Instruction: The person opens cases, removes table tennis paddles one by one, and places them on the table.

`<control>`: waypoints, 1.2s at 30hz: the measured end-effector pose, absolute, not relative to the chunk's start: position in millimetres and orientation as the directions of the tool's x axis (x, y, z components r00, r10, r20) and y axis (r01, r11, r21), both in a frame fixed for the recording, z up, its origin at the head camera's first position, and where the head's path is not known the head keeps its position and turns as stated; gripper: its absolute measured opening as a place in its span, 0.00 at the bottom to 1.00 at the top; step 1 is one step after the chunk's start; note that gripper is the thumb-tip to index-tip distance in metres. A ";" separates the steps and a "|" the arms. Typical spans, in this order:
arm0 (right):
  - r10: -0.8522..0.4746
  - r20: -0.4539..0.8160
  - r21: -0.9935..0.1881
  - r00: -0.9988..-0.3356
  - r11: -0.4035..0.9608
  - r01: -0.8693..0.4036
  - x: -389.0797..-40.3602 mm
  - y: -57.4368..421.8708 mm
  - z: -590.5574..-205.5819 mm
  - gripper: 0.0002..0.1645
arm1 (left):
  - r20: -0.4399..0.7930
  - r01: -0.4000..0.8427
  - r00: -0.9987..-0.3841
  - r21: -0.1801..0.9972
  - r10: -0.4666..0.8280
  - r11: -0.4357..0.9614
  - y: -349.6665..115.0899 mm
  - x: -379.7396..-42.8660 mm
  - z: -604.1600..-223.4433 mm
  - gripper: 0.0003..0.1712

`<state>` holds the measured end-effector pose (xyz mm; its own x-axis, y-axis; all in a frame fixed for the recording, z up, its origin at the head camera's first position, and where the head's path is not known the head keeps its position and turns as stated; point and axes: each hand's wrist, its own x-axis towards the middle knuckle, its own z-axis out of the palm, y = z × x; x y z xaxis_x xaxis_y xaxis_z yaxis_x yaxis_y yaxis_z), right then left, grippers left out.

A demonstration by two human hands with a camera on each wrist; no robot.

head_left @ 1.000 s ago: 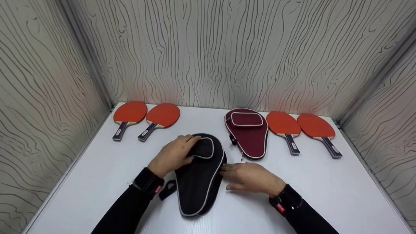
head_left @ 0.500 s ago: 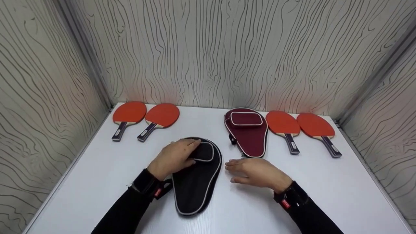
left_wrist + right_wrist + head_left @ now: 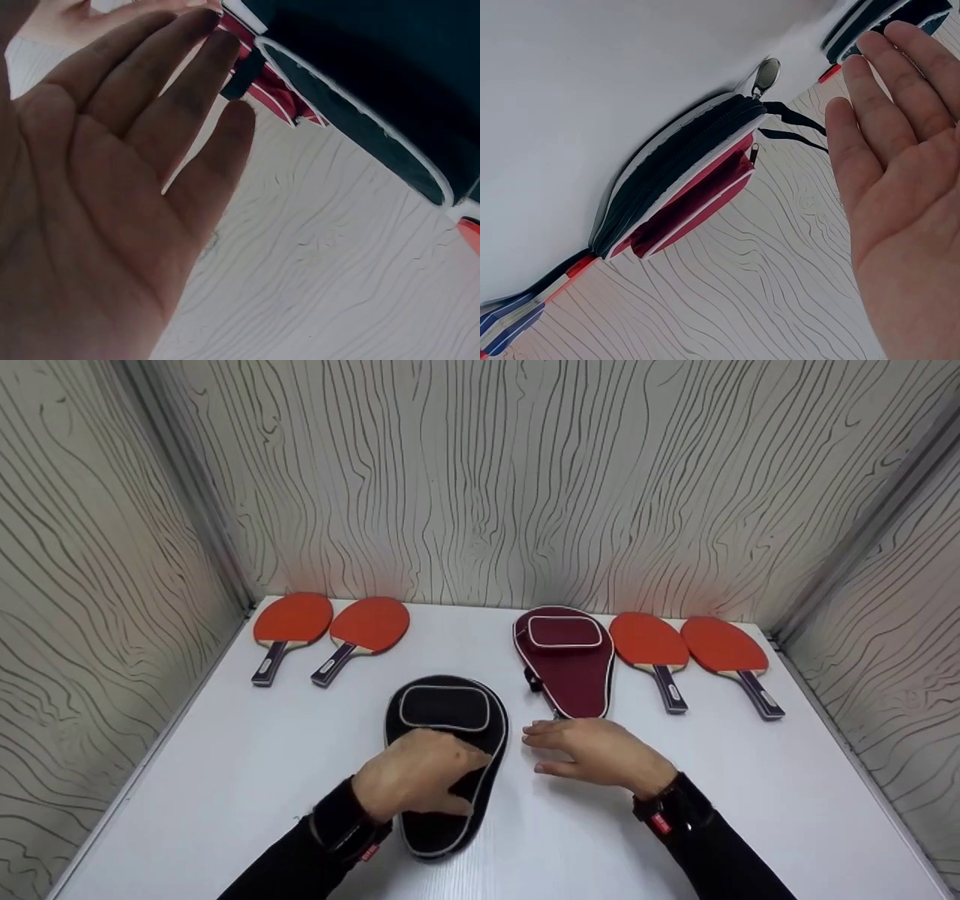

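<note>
A black table tennis bat case (image 3: 442, 707) with pale piping lies flat on the white table, narrow end toward me. Over its middle is my left hand (image 3: 424, 772), fingers extended and holding nothing; in the left wrist view its palm (image 3: 112, 202) shows bare. Whether it touches the case I cannot tell. To the case's right, apart from it, my right hand (image 3: 604, 754) has its fingers straight and grips nothing. Just beyond that hand lies a dark red bat case (image 3: 577, 682). A zip pull (image 3: 767, 75) shows on this red case in the right wrist view.
Two red bats (image 3: 294, 616) lie at the back left, handles toward me. Another red bat (image 3: 649, 639) is beside the red case, with a further bat (image 3: 724, 645) to its right. Patterned wall panels (image 3: 480, 487) enclose the back and sides.
My left hand has slid off the black case's pocket toward the narrow end. The right hand has drawn away from the case's right edge, and the case has shifted slightly left.
</note>
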<state>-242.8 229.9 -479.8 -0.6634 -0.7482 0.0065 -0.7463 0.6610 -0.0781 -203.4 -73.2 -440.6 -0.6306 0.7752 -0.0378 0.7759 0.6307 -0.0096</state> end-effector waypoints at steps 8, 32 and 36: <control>-0.737 0.006 -0.083 -0.676 0.673 -0.735 -242.3 232.1 -475.2 0.30 | -0.275 0.693 -0.708 -0.098 0.650 0.714 -69.4 -169.7 -439.1 0.38; -0.697 -0.028 -0.103 -0.716 0.715 -0.692 -244.5 236.0 -471.8 0.30 | -0.163 0.651 -0.759 -0.175 0.631 0.739 -76.9 -223.8 -467.3 0.38; -0.701 -0.026 -0.104 -0.713 0.711 -0.695 -244.9 236.4 -471.5 0.30 | -0.094 0.661 -0.750 -0.144 0.655 0.736 -79.8 -241.6 -474.2 0.34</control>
